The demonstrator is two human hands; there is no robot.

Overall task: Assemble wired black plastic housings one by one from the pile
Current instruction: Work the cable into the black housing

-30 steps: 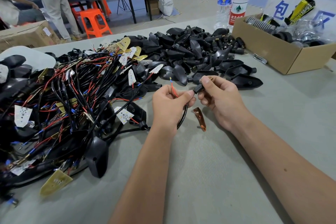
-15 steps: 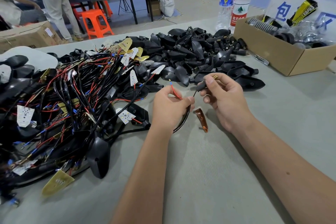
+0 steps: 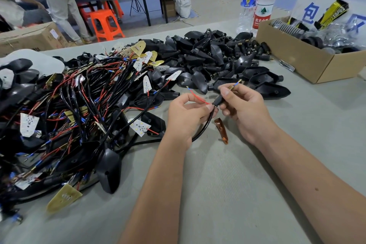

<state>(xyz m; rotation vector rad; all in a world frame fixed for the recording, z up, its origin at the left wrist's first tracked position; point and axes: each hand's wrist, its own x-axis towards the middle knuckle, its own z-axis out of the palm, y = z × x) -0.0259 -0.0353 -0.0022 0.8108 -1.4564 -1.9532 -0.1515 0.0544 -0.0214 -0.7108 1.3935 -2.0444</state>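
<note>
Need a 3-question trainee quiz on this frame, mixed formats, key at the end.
1. True or false: the left hand pinches the black cable where a red wire comes out.
2. What does the right hand hold? A) a water bottle B) a small black sleeve with a brass-tipped wire sticking out C) the cardboard box
3. Fill in: the loose amber piece lies on the table between the two ____.

Key: 1 true; 2 B; 3 hands.

Two water bottles (image 3: 258, 2) beside cardboard box (image 3: 297, 59); orange stool (image 3: 106, 24) beyond.
</note>
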